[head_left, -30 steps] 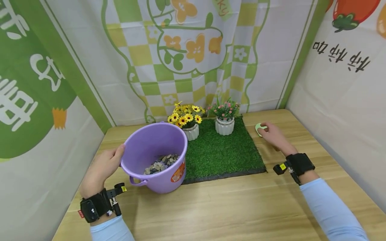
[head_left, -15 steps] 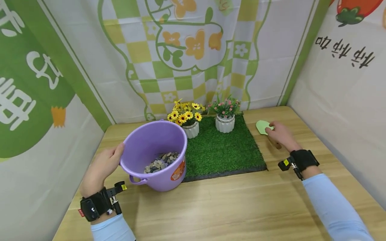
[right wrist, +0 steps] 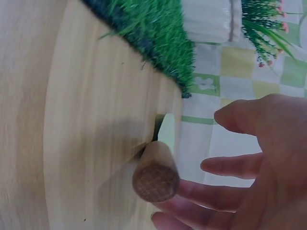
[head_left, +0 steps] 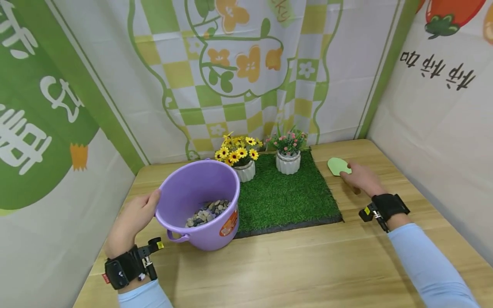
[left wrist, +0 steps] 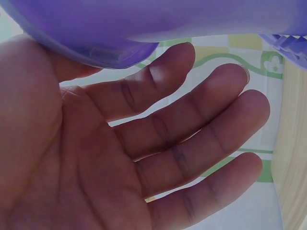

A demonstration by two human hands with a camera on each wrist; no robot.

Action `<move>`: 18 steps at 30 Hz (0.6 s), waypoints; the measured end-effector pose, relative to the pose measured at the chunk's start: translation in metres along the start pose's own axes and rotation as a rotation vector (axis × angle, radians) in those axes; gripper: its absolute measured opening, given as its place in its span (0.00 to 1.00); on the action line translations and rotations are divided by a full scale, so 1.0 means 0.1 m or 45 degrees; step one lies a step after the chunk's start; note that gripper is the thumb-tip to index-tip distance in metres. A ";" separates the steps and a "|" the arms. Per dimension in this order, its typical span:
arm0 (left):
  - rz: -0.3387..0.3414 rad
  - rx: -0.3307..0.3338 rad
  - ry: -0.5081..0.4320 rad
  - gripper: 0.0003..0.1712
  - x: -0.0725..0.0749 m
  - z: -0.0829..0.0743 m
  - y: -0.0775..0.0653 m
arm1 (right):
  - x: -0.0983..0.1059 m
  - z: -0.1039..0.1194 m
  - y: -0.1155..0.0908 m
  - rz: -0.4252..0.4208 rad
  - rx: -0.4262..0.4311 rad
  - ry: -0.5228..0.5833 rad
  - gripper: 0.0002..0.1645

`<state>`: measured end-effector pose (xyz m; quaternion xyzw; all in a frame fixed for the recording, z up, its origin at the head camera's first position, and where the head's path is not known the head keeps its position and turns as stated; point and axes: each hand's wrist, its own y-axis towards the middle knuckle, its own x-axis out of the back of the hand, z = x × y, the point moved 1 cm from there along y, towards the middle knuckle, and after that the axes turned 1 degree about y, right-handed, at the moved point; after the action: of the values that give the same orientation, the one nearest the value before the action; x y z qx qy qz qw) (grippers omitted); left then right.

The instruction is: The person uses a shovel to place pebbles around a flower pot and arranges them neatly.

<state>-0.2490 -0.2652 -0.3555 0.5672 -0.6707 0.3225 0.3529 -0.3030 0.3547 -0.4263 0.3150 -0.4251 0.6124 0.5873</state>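
A purple bucket [head_left: 213,234] stands on the wooden table with several pebbles [head_left: 208,212] in its bottom. My left hand [head_left: 132,214] holds its left rim by the thumb; in the left wrist view the other fingers [left wrist: 216,139] spread loosely below the rim. To the right, a trowel with a pale green blade [head_left: 339,166] and brown wooden handle [right wrist: 156,175] lies on the table. My right hand [head_left: 366,179] is over its handle. In the right wrist view the thumb and index finger are apart from the handle, while other fingers extend beside or behind it.
A green turf mat [head_left: 285,201] lies between bucket and trowel. Near its back edge stand a white pot of yellow flowers [head_left: 244,172] and a white pot of pink flowers [head_left: 288,163]. Printed cloth [head_left: 246,109] walls the table's back and sides.
The trowel's blade has turned and now shows its broad face. My right hand has shifted slightly right and its fingers have loosened. The left hand stays at the bucket rim.
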 end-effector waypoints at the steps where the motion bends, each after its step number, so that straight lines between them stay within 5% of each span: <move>1: -0.006 0.006 -0.004 0.41 -0.01 0.01 -0.01 | -0.02 -0.01 0.01 0.005 0.002 -0.019 0.42; 7: -0.004 0.001 -0.021 0.41 -0.02 -0.01 0.00 | -0.05 -0.09 0.06 -0.033 0.005 -0.136 0.41; 18: 0.007 -0.019 -0.010 0.41 -0.01 -0.03 0.00 | -0.09 -0.18 0.05 -0.049 -0.018 -0.146 0.38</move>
<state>-0.2482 -0.2626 -0.3547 0.5639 -0.6760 0.3162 0.3536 -0.3051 0.3668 -0.4430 0.3536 -0.4561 0.5790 0.5759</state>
